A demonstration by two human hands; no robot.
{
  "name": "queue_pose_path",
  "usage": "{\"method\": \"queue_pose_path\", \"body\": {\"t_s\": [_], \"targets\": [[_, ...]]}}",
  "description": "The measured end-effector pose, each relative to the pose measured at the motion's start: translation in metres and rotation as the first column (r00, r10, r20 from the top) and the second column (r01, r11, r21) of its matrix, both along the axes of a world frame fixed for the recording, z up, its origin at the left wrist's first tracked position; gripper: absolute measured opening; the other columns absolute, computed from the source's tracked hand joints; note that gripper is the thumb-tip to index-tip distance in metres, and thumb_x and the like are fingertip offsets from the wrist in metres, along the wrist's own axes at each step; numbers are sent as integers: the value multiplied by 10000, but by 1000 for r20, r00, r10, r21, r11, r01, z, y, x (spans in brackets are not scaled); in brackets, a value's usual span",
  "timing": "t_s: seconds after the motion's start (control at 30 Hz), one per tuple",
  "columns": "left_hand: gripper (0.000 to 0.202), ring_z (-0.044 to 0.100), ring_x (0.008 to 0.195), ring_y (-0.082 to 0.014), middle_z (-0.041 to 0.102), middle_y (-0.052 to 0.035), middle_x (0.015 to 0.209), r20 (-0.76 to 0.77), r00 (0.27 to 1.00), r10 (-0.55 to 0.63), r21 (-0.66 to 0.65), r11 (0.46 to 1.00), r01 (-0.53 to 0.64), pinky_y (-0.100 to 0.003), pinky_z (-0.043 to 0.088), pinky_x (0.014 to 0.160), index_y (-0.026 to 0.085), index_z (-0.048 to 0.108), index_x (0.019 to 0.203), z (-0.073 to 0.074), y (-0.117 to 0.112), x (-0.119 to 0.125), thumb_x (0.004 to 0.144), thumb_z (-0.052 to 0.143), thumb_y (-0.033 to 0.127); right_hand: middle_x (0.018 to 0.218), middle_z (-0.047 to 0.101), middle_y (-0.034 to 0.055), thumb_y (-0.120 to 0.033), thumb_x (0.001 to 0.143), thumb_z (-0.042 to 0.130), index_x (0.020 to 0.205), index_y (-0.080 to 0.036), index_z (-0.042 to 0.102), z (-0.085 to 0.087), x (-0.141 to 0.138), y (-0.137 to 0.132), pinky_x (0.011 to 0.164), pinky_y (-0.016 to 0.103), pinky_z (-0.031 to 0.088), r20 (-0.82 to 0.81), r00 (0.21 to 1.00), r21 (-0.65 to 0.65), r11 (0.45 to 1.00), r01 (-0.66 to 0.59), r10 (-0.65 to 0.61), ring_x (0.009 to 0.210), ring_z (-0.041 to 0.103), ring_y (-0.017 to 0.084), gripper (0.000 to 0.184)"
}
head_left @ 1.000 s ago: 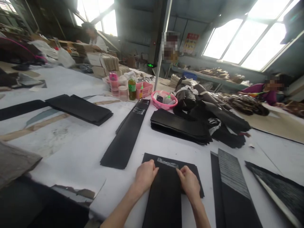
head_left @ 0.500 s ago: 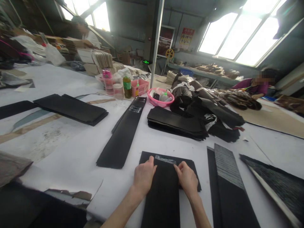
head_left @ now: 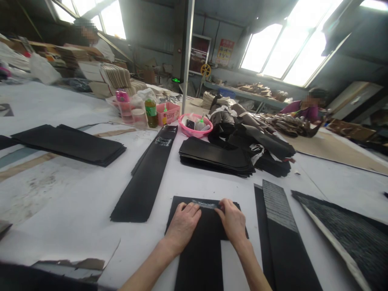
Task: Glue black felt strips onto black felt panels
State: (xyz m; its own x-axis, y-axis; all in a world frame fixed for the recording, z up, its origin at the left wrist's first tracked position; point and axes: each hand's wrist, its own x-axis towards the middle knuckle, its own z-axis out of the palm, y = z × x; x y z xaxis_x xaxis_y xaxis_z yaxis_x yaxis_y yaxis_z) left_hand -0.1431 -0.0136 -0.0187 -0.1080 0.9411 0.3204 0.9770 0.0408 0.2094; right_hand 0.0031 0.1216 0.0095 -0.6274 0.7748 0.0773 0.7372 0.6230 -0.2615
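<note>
A long black strip (head_left: pixel 198 258) of sheet material lies lengthwise before me, its far end over a wider black piece (head_left: pixel 230 233). A shiny, glue-like band (head_left: pixel 204 204) runs across the wider piece just beyond the strip's end. My left hand (head_left: pixel 184 224) rests on the strip's far left corner, fingers laid over it and pressing down. At the far right corner, my right hand (head_left: pixel 233 220) pinches the strip's edge between thumb and fingers.
Black strips with a shiny patch (head_left: pixel 144 178) lie left, and stacked black pieces (head_left: pixel 216 155) beyond. On the right are more strips (head_left: pixel 291 250) and a textured dark piece (head_left: pixel 339 238). A pink basin (head_left: pixel 195 131) stands farther back. Two people work in the background.
My left fingers have gone from a pinch at the strip's edge to lying over its corner. My right hand stays at the other corner. The whole view has shifted slightly.
</note>
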Motion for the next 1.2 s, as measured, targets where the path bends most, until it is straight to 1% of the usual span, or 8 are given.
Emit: {"method": "queue_pose_path", "body": {"t_s": [0.07, 0.13, 0.27, 0.43, 0.63, 0.93, 1.1, 1.2], "targets": [[233, 498, 1140, -219, 580, -44, 1233, 20, 1000, -3, 1, 1000, 3, -416, 369, 945, 196, 560, 1113, 2, 1, -1, 922, 461, 108, 980, 627, 11, -241, 863, 620, 960, -245, 559, 3, -9, 0, 771, 296, 410, -23, 990, 58, 988, -140, 142, 933, 570, 198, 115], [206, 505, 1118, -212, 591, -31, 1201, 46, 999, -4, 1, 1000, 4, -415, 369, 944, 207, 571, 1083, 2, 4, -3, 920, 476, 122, 978, 624, 13, -208, 841, 646, 975, -250, 587, 5, -18, 2, 802, 305, 409, -20, 969, 75, 967, -242, 244, 948, 553, 205, 153], [133, 539, 1009, -187, 621, -9, 1060, 68, 998, -4, -5, 1000, 4, -390, 388, 921, 217, 592, 987, 2, 12, -10, 924, 489, 161, 906, 625, 4, -192, 817, 668, 909, -252, 621, 5, -27, 10, 737, 291, 412, -1, 953, 35, 953, -302, 302, 870, 556, 195, 119], [140, 525, 1010, -190, 590, -29, 1027, 64, 998, -18, -17, 1000, 19, -368, 398, 933, 208, 592, 978, 5, 19, -14, 922, 474, 156, 864, 611, -5, -192, 811, 663, 861, -253, 622, 4, -28, 20, 699, 267, 401, 0, 943, -9, 943, -334, 334, 843, 554, 179, 90], [344, 413, 1214, -236, 511, -88, 1232, 42, 999, 0, -24, 1000, 1, -425, 313, 1057, 190, 495, 1232, 5, 26, -18, 906, 434, 99, 843, 587, -15, -179, 824, 636, 863, -257, 612, 1, -26, 22, 703, 253, 396, -38, 936, -25, 936, -352, 351, 831, 547, 161, 91], [202, 487, 1108, -182, 559, -31, 1096, 29, 998, -55, -22, 998, 55, -389, 316, 1080, 218, 565, 1074, 6, 28, -21, 917, 464, 142, 904, 601, -10, -150, 843, 605, 826, -244, 602, -2, -22, 17, 741, 262, 424, -111, 920, 6, 926, -377, 375, 869, 548, 161, 96], [158, 484, 1111, -184, 553, -43, 1092, 9, 998, -63, 9, 998, 63, -375, 353, 1048, 196, 565, 1054, 2, 29, -19, 923, 480, 172, 903, 627, -13, -115, 862, 576, 980, -258, 607, -2, -20, 13, 756, 277, 443, -124, 910, 30, 918, -394, 395, 868, 545, 166, 188], [164, 489, 1102, -186, 559, -43, 1069, -8, 997, -77, 17, 997, 78, -373, 366, 1036, 197, 566, 1059, 1, 29, -20, 922, 481, 168, 880, 627, -5, -155, 894, 552, 906, -261, 642, -5, -19, 13, 736, 278, 450, -116, 904, 46, 911, -409, 411, 850, 543, 170, 139]]}}
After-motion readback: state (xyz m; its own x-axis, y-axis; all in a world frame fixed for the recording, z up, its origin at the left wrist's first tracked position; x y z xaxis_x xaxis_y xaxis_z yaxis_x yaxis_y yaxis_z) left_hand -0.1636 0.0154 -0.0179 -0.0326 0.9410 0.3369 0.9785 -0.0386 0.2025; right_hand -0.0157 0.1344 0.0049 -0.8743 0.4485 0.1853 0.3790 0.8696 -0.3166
